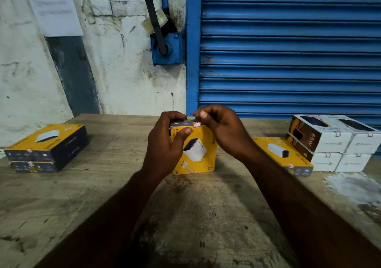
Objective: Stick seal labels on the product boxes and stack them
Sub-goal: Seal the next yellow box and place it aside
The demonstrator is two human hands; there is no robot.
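While the left hand (165,142) gripped the yellow box (198,154), the right hand (222,127) pinched the seal label (196,124) at its top edge; firm, flat pressing seemed best.

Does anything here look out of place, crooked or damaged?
One oddity: a roll of clear tape hangs on the black crank handle on the wall, above the table. The table has a worn whitish patch at its right. The yellow box gripped by the left hand and right hand looks undamaged.
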